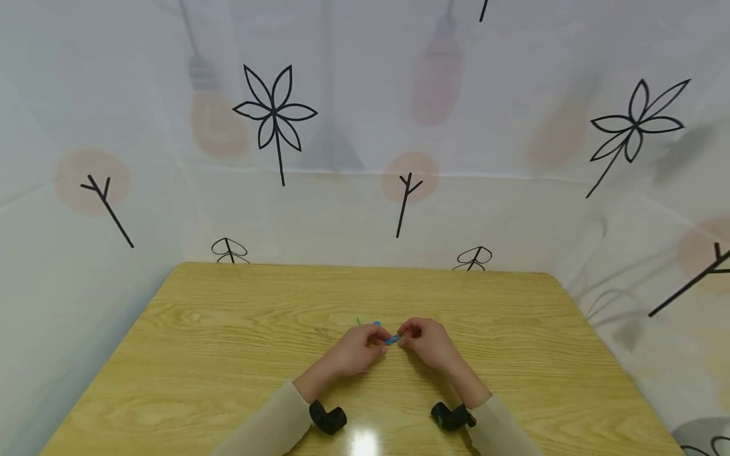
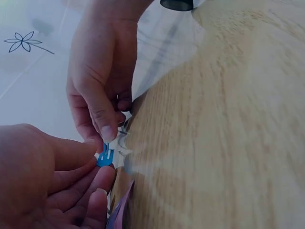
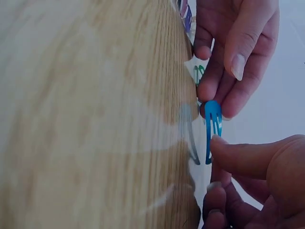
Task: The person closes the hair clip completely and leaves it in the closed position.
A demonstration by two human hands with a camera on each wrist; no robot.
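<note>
Clip (image 3: 213, 109), blue, is between the hands over the table (image 1: 228, 316). The right hand (image 1: 430, 344) pinches its slimmer part with thumb and fingers. The left hand (image 1: 355, 351) has its fingertips touching the broad end, thumb apart from it; whether it grips, I cannot tell. Just behind the left hand, in the head view, shows another blue thing (image 1: 377, 323), with a thin green thing (image 1: 358, 321) near it. Patterned cloth (image 1: 342, 215) hangs behind the table.
</note>
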